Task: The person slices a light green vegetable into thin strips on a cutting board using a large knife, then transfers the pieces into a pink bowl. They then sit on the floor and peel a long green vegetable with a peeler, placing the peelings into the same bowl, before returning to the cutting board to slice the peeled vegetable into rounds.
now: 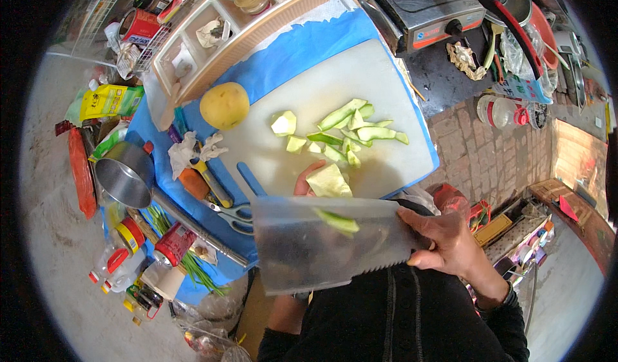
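Observation:
My right hand [449,239] grips the handle of a broad cleaver [309,251], whose wide blade lies across the view close to my body. A strip of green peel [338,221] clings to the blade. Behind the blade, most of my left hand [306,178] is hidden; its visible fingers hold a peeled pale-green vegetable chunk [330,181]. Beyond it spreads a white cutting board [309,91]. Several green peel strips [343,116] lie in a heap there, with a peeled chunk [284,123] and a smaller piece [295,144] to their left.
A round yellow vegetable or fruit [224,105] sits at the board's left edge. Nearer lie a yellow utility knife [212,181], scissors [236,217] and a metal ladle [125,174]. A divided tray [231,38] stands at the back, and a gas stove [444,24] at the back right.

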`<state>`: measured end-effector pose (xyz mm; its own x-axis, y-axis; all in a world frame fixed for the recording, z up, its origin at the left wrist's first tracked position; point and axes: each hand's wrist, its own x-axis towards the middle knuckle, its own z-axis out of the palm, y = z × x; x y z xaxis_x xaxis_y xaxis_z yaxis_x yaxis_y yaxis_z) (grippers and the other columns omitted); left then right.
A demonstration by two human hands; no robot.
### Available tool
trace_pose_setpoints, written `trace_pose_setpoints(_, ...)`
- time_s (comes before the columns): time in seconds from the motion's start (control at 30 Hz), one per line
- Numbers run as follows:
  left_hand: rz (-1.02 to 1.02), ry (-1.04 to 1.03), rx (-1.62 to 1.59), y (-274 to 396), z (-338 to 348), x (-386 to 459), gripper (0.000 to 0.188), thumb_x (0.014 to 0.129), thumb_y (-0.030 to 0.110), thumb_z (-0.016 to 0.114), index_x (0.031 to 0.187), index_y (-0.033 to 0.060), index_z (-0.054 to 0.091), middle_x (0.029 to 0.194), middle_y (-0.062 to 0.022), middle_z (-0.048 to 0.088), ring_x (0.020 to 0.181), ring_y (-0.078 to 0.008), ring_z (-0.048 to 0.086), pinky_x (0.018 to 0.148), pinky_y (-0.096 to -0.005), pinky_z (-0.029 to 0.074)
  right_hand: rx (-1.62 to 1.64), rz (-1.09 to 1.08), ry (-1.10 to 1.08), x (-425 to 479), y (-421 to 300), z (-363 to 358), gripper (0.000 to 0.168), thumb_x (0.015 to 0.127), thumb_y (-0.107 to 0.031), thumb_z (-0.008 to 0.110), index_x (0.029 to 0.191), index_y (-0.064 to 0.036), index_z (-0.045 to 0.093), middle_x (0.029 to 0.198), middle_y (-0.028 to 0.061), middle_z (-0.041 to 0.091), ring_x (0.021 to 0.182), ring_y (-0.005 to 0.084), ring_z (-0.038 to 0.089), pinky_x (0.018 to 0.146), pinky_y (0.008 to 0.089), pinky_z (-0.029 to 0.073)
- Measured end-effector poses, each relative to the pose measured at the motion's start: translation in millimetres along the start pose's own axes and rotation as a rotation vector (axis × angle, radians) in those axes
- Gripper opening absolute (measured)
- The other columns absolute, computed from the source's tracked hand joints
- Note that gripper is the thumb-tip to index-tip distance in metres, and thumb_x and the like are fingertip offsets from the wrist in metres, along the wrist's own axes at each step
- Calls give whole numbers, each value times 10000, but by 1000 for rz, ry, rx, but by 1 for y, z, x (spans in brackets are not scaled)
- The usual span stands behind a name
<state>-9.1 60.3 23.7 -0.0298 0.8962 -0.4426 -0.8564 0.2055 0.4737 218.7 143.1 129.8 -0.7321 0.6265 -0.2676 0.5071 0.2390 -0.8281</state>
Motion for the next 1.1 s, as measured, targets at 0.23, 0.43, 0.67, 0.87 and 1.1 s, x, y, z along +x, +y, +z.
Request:
trace_pose_setpoints(0.23, -30, -127, 168, 3, -24, 2, 707, 783, -28, 658, 1368, 7, 264, 1229, -193, 520, 1102, -244, 562, 919, -385, 492, -246, -76, -23, 3, -11, -1, 760, 725, -572, 652, 1179, 28, 549, 520, 29, 443, 422, 204, 508, 389, 344, 388)
trace_pose_setpoints(0.43, -103, -162, 68, 1, -23, 1, 551, 870, 119, 598, 1346, 42, 331, 1182, -141, 575, 1031, -220, 600, 887, -374, 504, -283, -88, -37, 3, -10, -1, 754, 738, -566, 641, 1183, 33, 535, 521, 31, 441, 422, 206, 508, 390, 345, 389)
trace_pose_setpoints(0.67, -688, -158, -297, 7, -28, 28, 510, 910, 402, 496, 1295, 74, 425, 1118, -110, 608, 988, -177, 605, 882, -336, 483, -285, -83, -22, 8, -9, 4, 748, 748, -559, 634, 1197, 29, 528, 542, 39, 466, 449, 201, 529, 411, 336, 411)
trace_pose_setpoints(0.87, -142, 210, 162, 0, 18, -10, 545, 887, 376, 502, 1310, 48, 402, 1163, -113, 553, 1008, -191, 578, 861, -320, 495, -182, -54, -10, 8, -3, 11, 687, 772, -502, 652, 1192, 30, 541, 579, 63, 534, 494, 222, 572, 467, 337, 456)
trace_pose_setpoints(1.1, -94, 101, 10, 2, 29, -9, 549, 813, 63, 583, 1320, 17, 374, 1185, -115, 535, 1038, -218, 565, 889, -344, 482, 474, 318, 68, 5, 4, 14, 487, 903, -417, 536, 1091, 26, 617, 667, 152, 605, 547, 208, 590, 570, 301, 474)
